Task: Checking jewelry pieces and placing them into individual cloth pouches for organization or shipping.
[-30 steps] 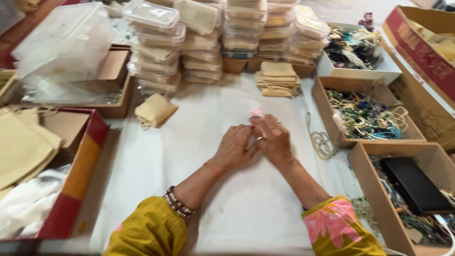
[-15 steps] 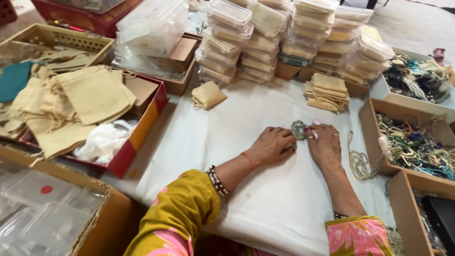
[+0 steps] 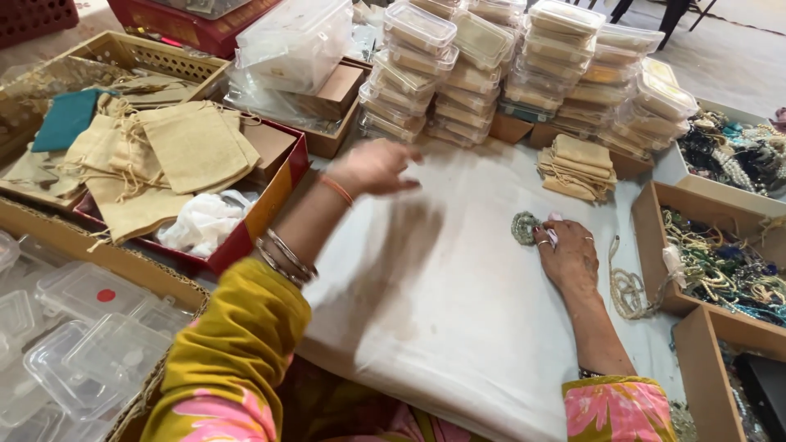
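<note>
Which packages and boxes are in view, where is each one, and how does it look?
Stacked boxes: back centre, clear, rectangular, lidded.
Empty boxes: lower left, clear plastic.
Red box: left, holds tan pouches.
Cardboard trays: right, brown, hold beads.
Folded pouches: beside the stacks, tan.

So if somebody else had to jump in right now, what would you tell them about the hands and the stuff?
Left hand: lifted over the white cloth, blurred, holding nothing that shows.
Right hand: resting on the cloth, fingertips on a small beaded piece.
Nearby: tan pouches stacked ahead of the right hand, more in the red box on the left.
Done: beaded piece lies on the cloth.
Left: it is in no pouch yet.
</note>
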